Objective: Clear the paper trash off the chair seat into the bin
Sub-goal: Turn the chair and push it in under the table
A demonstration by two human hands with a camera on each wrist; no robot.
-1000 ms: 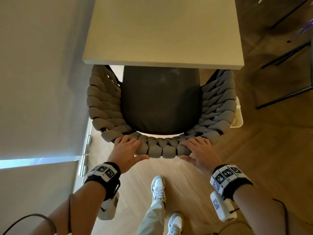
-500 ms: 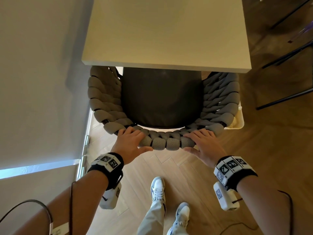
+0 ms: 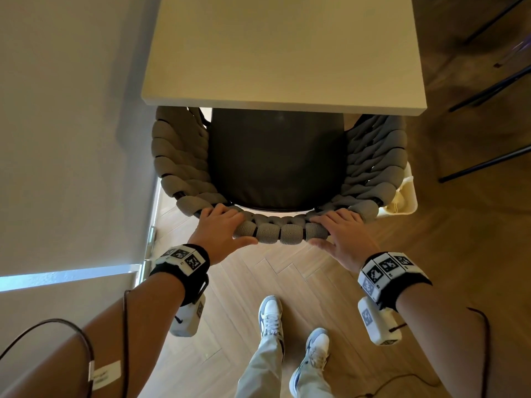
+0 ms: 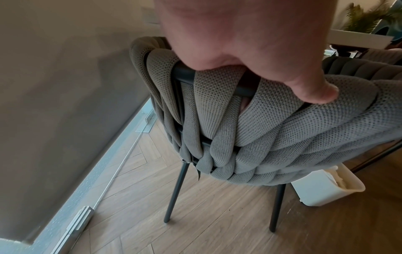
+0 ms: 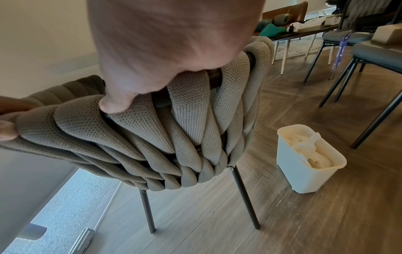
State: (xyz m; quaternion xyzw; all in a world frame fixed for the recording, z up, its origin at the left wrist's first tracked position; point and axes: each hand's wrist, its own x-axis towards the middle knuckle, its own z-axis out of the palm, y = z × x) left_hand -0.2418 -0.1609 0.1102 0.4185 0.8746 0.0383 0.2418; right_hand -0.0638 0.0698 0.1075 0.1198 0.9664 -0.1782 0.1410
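A pale square table (image 3: 283, 50) stood over a herringbone wood floor (image 3: 247, 285). Dark-legged chairs (image 5: 361, 44) and a potted plant (image 4: 367, 17) stood farther off.

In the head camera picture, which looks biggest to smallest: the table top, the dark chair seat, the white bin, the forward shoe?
1. table top
2. chair seat
3 and 4. bin and shoe: unsure, since the chair hides most of the bin.
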